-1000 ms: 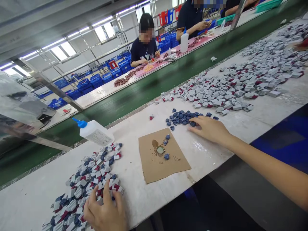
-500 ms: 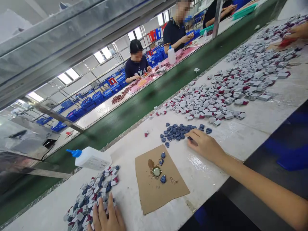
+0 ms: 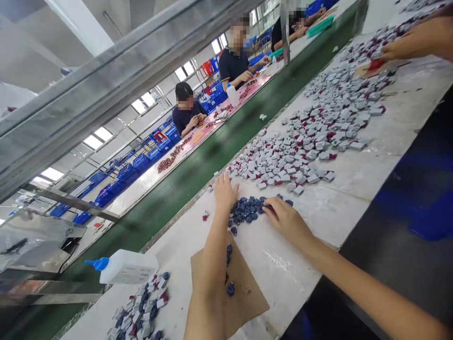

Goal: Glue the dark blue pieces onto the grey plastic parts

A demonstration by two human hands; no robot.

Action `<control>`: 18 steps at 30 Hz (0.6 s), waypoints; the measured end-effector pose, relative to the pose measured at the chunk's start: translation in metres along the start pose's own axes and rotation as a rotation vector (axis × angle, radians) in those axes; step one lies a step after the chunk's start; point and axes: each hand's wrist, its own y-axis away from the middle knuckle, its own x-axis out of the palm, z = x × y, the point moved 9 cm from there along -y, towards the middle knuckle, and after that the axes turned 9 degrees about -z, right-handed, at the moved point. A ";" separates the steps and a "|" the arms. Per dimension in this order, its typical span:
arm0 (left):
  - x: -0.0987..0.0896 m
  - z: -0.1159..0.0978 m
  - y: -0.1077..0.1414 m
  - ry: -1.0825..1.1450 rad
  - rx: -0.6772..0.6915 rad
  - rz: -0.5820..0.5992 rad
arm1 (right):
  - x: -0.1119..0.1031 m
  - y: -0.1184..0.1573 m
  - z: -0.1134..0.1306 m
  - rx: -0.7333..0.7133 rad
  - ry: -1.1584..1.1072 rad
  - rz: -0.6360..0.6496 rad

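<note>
My left hand (image 3: 225, 192) reaches across the cardboard to the left edge of the small heap of dark blue pieces (image 3: 247, 210). Its fingers are stretched out with the thumb apart, and nothing shows in it. At the right side of that heap, my right hand (image 3: 285, 217) has thumb and fingertips closed on what looks like one dark blue piece, mostly hidden. Below lies a brown cardboard sheet (image 3: 247, 302), partly covered by my left forearm. Several blue pieces (image 3: 230, 288) rest on it.
A large pile of grey-white and dark red pieces (image 3: 283, 158) spreads to the right, where another person's hand (image 3: 414, 42) works. A white bottle with blue nozzle (image 3: 130, 267) lies by a mixed pile (image 3: 141, 307). Beyond runs a green conveyor belt (image 3: 198, 177); co-workers sit behind it.
My left hand has left the mixed pile at the lower left and moved up and right to the blue heap. My right hand stays at the heap's right side. The view has shifted.
</note>
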 end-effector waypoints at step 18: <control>-0.070 0.008 0.169 1.016 -0.616 -0.081 | -0.011 0.012 0.030 0.087 -0.382 0.055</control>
